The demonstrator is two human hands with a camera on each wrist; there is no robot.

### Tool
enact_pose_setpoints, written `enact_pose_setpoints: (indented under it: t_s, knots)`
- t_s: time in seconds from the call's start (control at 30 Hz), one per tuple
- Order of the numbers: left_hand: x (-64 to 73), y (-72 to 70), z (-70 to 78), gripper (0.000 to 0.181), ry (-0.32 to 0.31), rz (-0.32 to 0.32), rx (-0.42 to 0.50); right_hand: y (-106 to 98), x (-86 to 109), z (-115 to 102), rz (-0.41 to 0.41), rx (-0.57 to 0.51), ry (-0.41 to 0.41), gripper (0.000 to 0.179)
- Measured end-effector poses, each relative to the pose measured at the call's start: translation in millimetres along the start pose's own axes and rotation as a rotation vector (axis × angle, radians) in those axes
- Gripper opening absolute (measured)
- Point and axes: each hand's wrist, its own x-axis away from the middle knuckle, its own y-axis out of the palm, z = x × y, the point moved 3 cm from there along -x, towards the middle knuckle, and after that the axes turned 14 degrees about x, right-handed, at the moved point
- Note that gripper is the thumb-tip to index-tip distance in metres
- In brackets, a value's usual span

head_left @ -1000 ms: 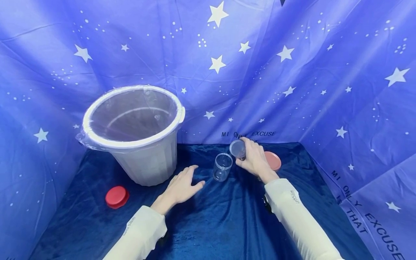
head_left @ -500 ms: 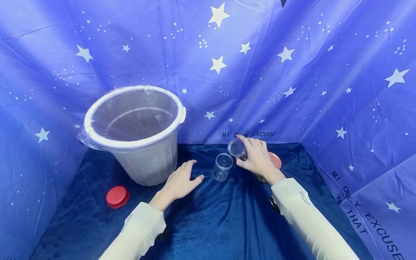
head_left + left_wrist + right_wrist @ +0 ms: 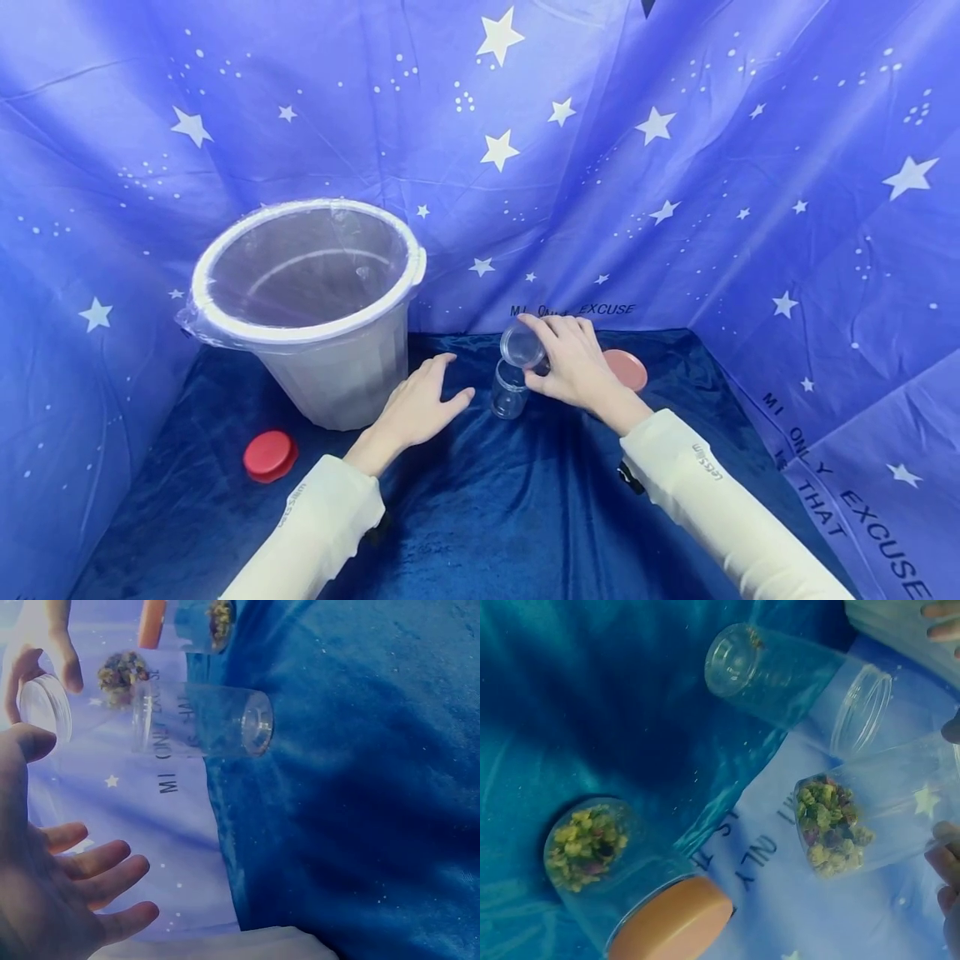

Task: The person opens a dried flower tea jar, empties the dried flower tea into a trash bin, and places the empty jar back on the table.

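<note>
My right hand [image 3: 576, 364] grips a clear jar [image 3: 521, 347] near its mouth. Greenish-yellow and purple dried flowers [image 3: 829, 832] lie at its bottom, as the right wrist view shows. In the head view its mouth overlaps the top of a second clear jar [image 3: 507, 400], which stands upright on the cloth; whether they touch I cannot tell. A few small bits lie at the bottom of that standing jar in the right wrist view. Left of it hovers my left hand [image 3: 417, 406], fingers relaxed and thumb apart, holding nothing.
Behind the right hand stands a lidded jar of dried flowers with an orange-pink lid [image 3: 627, 369]. A red lid [image 3: 270, 455] lies at left on the blue cloth [image 3: 480, 517]. The white bucket [image 3: 341, 383] with a clear liner stands back left; starry curtains hang around.
The right hand has moved left with its jar, bringing the mouth over the standing jar's top in view. The left hand has shifted only slightly, its fingers rising a little.
</note>
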Motion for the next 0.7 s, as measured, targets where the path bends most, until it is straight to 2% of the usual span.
enact_pose_setpoints:
  t_s: [0.33,0.57,0.7]
  knots:
    - [-1.9,4.4,8.4,0.072,0.001,-0.005,0.031,-10.0,-3.1,-14.2,-0.033,0.055,0.007,0.080]
    - [-2.9,4.9,13.0,0.072,0.008,-0.007,0.023,-16.2,-1.8,-18.0,-0.136,0.133,-0.008,0.082]
    - [-3.7,3.6,14.7,0.073,0.014,-0.008,0.013,-21.4,-0.8,-25.4,-0.150,0.167,-0.037,0.082]
